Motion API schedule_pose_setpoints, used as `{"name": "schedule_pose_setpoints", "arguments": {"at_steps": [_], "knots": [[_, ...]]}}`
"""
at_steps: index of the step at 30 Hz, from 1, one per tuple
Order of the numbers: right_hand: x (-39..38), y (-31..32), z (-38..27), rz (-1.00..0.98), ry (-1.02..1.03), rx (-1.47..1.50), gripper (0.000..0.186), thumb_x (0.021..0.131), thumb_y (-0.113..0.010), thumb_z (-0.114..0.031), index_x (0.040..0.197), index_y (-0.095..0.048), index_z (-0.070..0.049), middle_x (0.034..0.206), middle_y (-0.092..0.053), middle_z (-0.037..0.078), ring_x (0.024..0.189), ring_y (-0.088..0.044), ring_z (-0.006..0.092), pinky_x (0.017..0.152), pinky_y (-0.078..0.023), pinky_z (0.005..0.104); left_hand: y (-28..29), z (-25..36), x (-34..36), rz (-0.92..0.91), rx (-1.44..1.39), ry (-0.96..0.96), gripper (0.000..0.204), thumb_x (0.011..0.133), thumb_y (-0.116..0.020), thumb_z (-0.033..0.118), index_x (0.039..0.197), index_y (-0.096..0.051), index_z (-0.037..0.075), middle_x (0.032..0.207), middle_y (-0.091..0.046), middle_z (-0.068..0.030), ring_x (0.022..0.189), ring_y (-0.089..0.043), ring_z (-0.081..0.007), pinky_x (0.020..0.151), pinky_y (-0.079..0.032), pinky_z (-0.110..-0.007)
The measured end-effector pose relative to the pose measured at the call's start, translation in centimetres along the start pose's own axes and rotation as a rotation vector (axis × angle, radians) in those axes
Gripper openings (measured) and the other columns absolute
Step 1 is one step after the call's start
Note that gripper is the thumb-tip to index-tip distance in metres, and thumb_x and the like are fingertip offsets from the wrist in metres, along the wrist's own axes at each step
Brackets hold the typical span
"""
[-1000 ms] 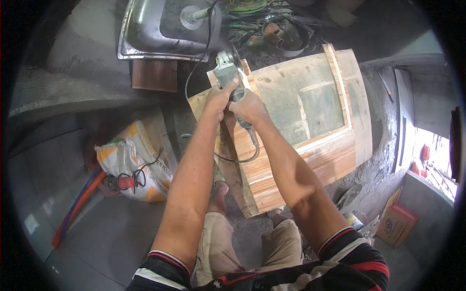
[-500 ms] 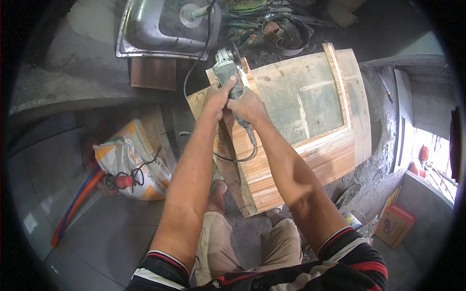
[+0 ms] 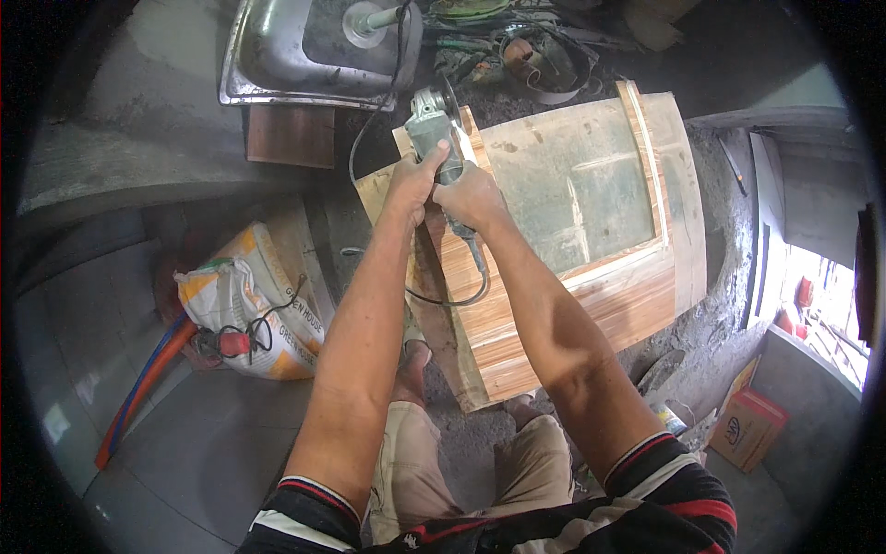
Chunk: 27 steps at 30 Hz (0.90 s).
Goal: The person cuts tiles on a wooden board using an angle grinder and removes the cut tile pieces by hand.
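Both my hands are wrapped round the body of an angle grinder, which points away from me with its disc on the right side of its head. My left hand grips it from the left, thumb along the top of the body. Lower down, my right hand closes round the rear part. Beneath the tool lies a wood-grained panel with a wide cutout, resting on a larger worn board. The disc is over the panel's far left end; whether it touches the wood I cannot tell.
The grinder's cord loops at the left, past a metal sink. A white and yellow sack and an orange hose lie at the left. A cardboard box stands at the lower right; a bucket sits beyond the panel.
The view has shifted very slightly. My hands and the grinder stay in nearly the same place over the panel, with the same grip.
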State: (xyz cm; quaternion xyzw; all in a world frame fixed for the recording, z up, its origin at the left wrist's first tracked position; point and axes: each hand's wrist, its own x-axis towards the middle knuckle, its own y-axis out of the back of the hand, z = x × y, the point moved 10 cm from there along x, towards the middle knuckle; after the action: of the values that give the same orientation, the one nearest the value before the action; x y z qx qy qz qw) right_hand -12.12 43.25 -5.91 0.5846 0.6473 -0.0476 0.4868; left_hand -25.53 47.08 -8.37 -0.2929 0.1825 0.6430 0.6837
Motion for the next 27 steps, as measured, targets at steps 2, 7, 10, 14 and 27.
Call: {"name": "schedule_pose_setpoints", "arguments": {"at_steps": [2,7,10,14,27], "knots": [[-0.1,0.0,-0.1,0.005,-0.001,-0.001,0.074,0.079,-0.077,-0.039,0.136,-0.069,0.007,0.133,-0.073,0.034,0.129,-0.070,0.0460,0.111,-0.055,0.0497,0.1,-0.1,0.0,-0.004,-0.016,-0.002,0.059,0.098,-0.083,0.040,0.129,-0.070,-0.008,0.112,-0.077,-0.0157,0.094,-0.075,-0.0223,0.084,-0.060,-0.039],[-0.6,0.0,-0.2,0.010,-0.015,0.001,0.073,0.079,-0.077,-0.039,0.135,-0.069,0.008,0.133,-0.073,0.034,0.128,-0.071,0.0460,0.111,-0.055,0.0498,0.3,-0.1,-0.2,-0.005,-0.008,-0.011,0.059,0.098,-0.083,0.040,0.129,-0.070,-0.009,0.112,-0.077,-0.0156,0.093,-0.075,-0.0224,0.083,-0.059,-0.038],[-0.8,0.2,-0.4,0.038,-0.013,0.014,0.072,0.080,-0.076,-0.038,0.135,-0.069,0.008,0.133,-0.073,0.034,0.128,-0.071,0.0459,0.111,-0.055,0.0496,0.3,0.0,-0.2,-0.004,-0.001,-0.018,0.060,0.098,-0.083,0.041,0.129,-0.070,-0.009,0.112,-0.077,-0.0163,0.093,-0.075,-0.0226,0.084,-0.059,-0.038],[0.0,0.1,-0.1,0.072,0.008,0.015,0.073,0.080,-0.076,-0.039,0.135,-0.069,0.008,0.132,-0.073,0.034,0.129,-0.071,0.0457,0.111,-0.056,0.0498,-0.1,-0.4,0.3,-0.069,0.011,-0.004,0.076,0.097,-0.082,0.052,0.138,-0.062,-0.009,0.122,-0.073,-0.0158,0.106,-0.071,-0.0225,0.095,-0.057,-0.039],[-0.4,-0.4,0.5,0.031,0.004,-0.023,0.079,0.079,-0.077,-0.041,0.139,-0.066,0.008,0.133,-0.072,0.035,0.129,-0.070,0.0468,0.112,-0.054,0.0506,0.5,-1.5,0.5,-0.062,0.045,0.005,0.066,0.098,-0.082,0.047,0.131,-0.066,-0.008,0.118,-0.075,-0.0139,0.102,-0.073,-0.0215,0.090,-0.058,-0.039]]}}
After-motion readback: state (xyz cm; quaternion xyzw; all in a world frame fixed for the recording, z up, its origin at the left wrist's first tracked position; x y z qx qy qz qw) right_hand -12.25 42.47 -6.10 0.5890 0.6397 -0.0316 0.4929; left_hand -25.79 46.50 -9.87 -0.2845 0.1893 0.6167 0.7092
